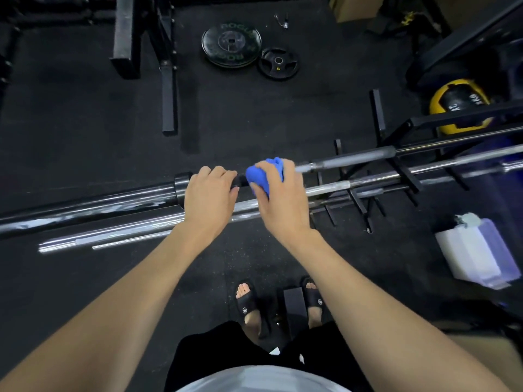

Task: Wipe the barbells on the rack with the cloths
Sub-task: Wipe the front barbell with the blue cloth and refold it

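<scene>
Left hand (209,193) grips the heavy, rigid barbell (85,206) steady; right hand (278,193) wraps the soft blue cloth (256,178) around its slick shaft.

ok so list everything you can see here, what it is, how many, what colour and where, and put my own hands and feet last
barbells: several, exact count unclear, chrome and dark steel, lying side by side across the middle
rack: one, black, on the floor at centre right under the bars
cloth: one, blue, bunched on the top bar at centre
large weight plate: one, black with green lettering, flat on the floor at top centre
small weight plate: one, black, beside the large one
ball: one, yellow and black, upper right
plastic container: one, white and translucent, floor at right
left hand: grips the top bar
right hand: holds the cloth on the bar
feet: two, in black slides, bottom centre
</scene>
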